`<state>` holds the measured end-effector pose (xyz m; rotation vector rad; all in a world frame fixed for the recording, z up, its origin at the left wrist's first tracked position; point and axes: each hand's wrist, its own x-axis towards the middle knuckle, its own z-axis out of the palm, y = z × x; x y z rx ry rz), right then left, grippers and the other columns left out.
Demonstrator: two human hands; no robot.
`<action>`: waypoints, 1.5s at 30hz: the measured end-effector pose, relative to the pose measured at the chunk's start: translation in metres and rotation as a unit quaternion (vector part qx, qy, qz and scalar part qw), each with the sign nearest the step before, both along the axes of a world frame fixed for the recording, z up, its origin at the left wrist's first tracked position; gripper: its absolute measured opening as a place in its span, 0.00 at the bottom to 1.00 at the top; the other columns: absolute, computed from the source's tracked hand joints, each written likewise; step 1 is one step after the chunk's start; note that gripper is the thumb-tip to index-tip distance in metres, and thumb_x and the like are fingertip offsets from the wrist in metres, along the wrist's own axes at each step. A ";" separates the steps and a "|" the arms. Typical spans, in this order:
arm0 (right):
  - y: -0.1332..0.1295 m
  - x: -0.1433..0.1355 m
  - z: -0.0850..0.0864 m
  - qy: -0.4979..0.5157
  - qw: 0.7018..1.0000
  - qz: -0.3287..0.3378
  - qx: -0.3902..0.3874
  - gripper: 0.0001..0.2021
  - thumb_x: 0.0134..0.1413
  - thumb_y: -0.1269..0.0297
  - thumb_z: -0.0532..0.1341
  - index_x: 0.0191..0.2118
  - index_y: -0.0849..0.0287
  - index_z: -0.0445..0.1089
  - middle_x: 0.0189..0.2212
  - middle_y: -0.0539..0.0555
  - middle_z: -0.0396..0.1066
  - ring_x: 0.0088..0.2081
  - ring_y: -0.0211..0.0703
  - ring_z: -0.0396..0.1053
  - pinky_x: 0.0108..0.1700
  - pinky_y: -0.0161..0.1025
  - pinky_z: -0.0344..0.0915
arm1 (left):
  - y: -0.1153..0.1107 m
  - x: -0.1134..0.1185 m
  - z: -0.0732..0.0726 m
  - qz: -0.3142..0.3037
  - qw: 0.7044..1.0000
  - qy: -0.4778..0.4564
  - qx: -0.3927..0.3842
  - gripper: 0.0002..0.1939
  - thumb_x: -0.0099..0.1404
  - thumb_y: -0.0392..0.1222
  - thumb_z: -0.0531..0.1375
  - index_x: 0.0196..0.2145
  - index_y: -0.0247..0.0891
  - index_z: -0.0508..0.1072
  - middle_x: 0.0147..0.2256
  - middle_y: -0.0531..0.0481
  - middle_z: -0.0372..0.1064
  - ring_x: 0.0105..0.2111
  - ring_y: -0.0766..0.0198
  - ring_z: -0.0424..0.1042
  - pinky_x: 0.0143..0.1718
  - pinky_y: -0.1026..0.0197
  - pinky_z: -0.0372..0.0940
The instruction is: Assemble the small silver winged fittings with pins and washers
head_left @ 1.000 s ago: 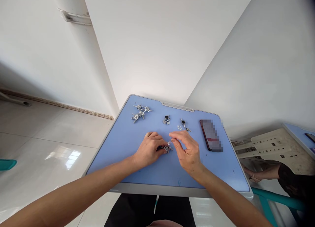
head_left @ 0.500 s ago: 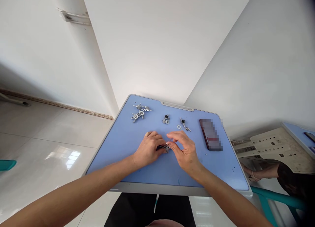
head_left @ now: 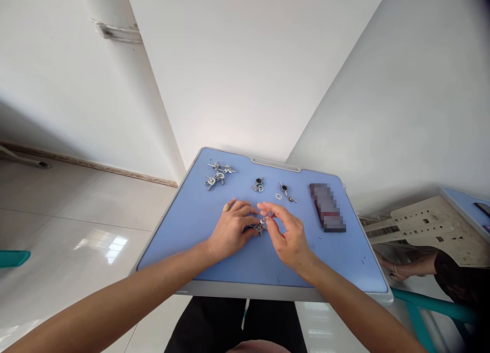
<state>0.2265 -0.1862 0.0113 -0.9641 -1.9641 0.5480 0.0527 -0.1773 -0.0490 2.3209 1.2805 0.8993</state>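
Observation:
My left hand [head_left: 232, 228] is closed, thumb and fingers gripping a small metal part [head_left: 260, 230] at the middle of the blue desk. Over that part, my right hand [head_left: 289, 235] pinches a small shiny piece [head_left: 269, 215] between thumb and fingertips. Beyond my hands lie a black-centred metal part with small plates [head_left: 259, 182], another black-centred part [head_left: 284, 189], a thin flat oval plate [head_left: 278, 196] and a small round piece with a pin [head_left: 292, 199]. A cluster of metal parts [head_left: 215, 178] lies at the desk's far left.
A phone [head_left: 328, 208] rests on the right of the blue desk [head_left: 172, 245]. White walls stand behind it. At the right are a beige chair [head_left: 440, 230], another desk's corner [head_left: 463, 202], a person's foot [head_left: 400, 271] and a teal bar [head_left: 432, 302].
My right fingertips have lifted slightly off the metal part, and the shiny piece between them shows more. My left hand stays nearly in place. The view has shifted a little.

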 end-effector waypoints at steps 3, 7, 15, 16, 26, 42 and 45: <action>0.001 0.001 0.002 -0.019 0.999 -0.013 0.043 0.11 0.64 0.72 0.59 0.47 0.51 0.74 0.39 0.52 0.77 0.40 0.43 0.73 0.42 0.43 0.74 | -0.001 0.000 0.002 0.006 1.000 0.017 -0.019 0.08 0.64 0.36 0.66 0.40 0.48 0.80 0.54 0.52 0.73 0.62 0.47 0.60 0.65 0.29 0.44; 0.001 0.001 0.005 -0.013 0.999 0.005 0.051 0.16 0.66 0.74 0.54 0.51 0.51 0.72 0.41 0.53 0.77 0.40 0.41 0.73 0.43 0.43 0.74 | -0.001 0.000 0.004 -0.001 0.999 0.023 -0.029 0.11 0.64 0.34 0.65 0.42 0.48 0.80 0.58 0.52 0.70 0.67 0.45 0.54 0.66 0.26 0.39; -0.007 0.000 -0.007 0.045 0.996 -0.021 -0.070 0.16 0.64 0.69 0.59 0.56 0.51 0.66 0.42 0.53 0.79 0.42 0.42 0.77 0.47 0.44 0.76 | -0.001 0.000 0.002 -0.007 0.999 0.023 -0.029 0.14 0.66 0.35 0.64 0.46 0.52 0.78 0.55 0.53 0.73 0.67 0.47 0.55 0.67 0.27 0.39; -0.007 0.000 -0.008 0.061 0.994 -0.026 -0.088 0.17 0.64 0.68 0.60 0.56 0.51 0.64 0.42 0.53 0.79 0.42 0.42 0.77 0.47 0.44 0.76 | -0.001 0.000 0.002 -0.006 0.999 0.024 -0.028 0.14 0.65 0.35 0.65 0.46 0.51 0.79 0.54 0.53 0.73 0.67 0.47 0.56 0.67 0.27 0.39; -0.003 0.008 0.003 0.035 0.998 0.017 -0.050 0.08 0.62 0.71 0.58 0.44 0.53 0.71 0.46 0.54 0.77 0.47 0.44 0.75 0.49 0.46 0.74 | -0.001 -0.001 0.002 -0.005 0.999 0.028 -0.024 0.09 0.66 0.35 0.63 0.41 0.47 0.80 0.55 0.51 0.73 0.64 0.47 0.59 0.65 0.26 0.43; -0.002 0.016 -0.001 0.008 0.998 0.056 0.016 0.13 0.66 0.74 0.54 0.48 0.53 0.71 0.41 0.52 0.76 0.43 0.40 0.75 0.44 0.40 0.74 | -0.001 -0.001 0.000 -0.005 1.000 -0.008 -0.030 0.11 0.64 0.36 0.65 0.43 0.49 0.79 0.51 0.51 0.75 0.60 0.47 0.63 0.62 0.32 0.50; -0.002 0.015 -0.002 0.007 0.999 0.040 0.001 0.12 0.67 0.73 0.54 0.47 0.53 0.71 0.41 0.53 0.76 0.43 0.41 0.75 0.45 0.42 0.74 | -0.002 -0.001 0.001 -0.007 0.999 -0.014 -0.031 0.11 0.64 0.35 0.65 0.43 0.48 0.79 0.50 0.51 0.75 0.60 0.47 0.63 0.62 0.33 0.50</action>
